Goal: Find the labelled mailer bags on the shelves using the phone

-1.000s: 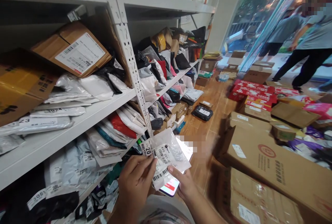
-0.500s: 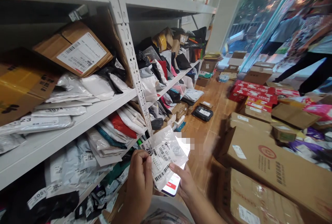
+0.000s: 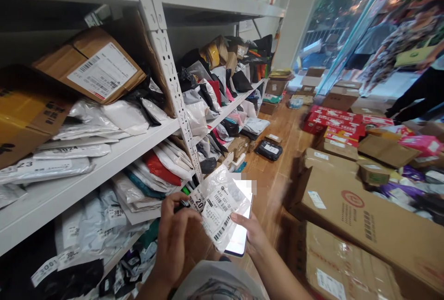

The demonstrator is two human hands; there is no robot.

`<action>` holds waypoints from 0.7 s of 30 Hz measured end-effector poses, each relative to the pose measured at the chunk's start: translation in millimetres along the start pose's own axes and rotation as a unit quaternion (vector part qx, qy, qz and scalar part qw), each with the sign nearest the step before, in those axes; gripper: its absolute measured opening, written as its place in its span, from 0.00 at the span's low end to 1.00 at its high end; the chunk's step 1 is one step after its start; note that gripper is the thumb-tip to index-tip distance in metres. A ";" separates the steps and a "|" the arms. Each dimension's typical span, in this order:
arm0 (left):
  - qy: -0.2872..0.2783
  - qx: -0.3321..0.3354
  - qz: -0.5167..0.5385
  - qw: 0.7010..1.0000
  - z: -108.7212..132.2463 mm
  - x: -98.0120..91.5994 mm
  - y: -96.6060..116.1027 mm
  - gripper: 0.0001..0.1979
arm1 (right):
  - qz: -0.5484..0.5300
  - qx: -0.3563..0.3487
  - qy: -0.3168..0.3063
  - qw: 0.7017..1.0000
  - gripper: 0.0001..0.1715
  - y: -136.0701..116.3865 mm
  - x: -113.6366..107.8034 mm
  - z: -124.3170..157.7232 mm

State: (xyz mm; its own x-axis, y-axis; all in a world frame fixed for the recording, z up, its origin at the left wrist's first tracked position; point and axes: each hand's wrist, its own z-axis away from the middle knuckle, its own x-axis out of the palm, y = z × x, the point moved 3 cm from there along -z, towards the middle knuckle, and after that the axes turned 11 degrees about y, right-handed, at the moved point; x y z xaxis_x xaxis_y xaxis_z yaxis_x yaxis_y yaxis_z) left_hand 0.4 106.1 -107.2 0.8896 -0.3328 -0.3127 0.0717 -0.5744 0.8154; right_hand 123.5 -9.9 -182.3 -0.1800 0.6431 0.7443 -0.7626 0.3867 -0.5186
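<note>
My right hand [image 3: 251, 233] holds a clear plastic mailer [image 3: 217, 189] against a smartphone [image 3: 239, 237], its thumb pressing on the mailer's lower right. Printed barcode labels cover the mailer, one with a large "20" near its left edge. Behind it, the phone's screen glows white. My left hand [image 3: 175, 230] is at the mailer's left edge, thumb and forefinger apart with a dark gap between them. The fingertips are close to the "20" label; whether they touch it I cannot tell.
White metal shelving [image 3: 163, 135] on the left carries bagged parcels and a labelled brown box [image 3: 100, 68]. Large cartons [image 3: 347, 198] line the right side of the wooden floor [image 3: 267, 179]. A black parcel [image 3: 268, 149] lies ahead. People stand by the glass at the far right.
My left hand has shifted left, and its pinched fingers have spread apart. The mailer and phone stay in my right hand. The phone's screen has turned from partly red to white.
</note>
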 end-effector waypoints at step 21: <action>0.124 -0.334 0.035 0.934 -18.8 -24.6 -55.4 0.20 | 0.087 0.005 0.042 0.995 0.34 -19.9 4.3 7.1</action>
State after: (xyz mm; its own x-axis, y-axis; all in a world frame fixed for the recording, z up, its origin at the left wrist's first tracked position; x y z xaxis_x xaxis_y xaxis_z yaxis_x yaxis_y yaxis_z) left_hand -16.9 160.2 -135.5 0.9738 -0.1216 -0.1919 0.2007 0.0646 0.9775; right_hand 133.5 -19.6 -165.8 -0.2571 0.7533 0.6054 -0.7308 0.2584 -0.6319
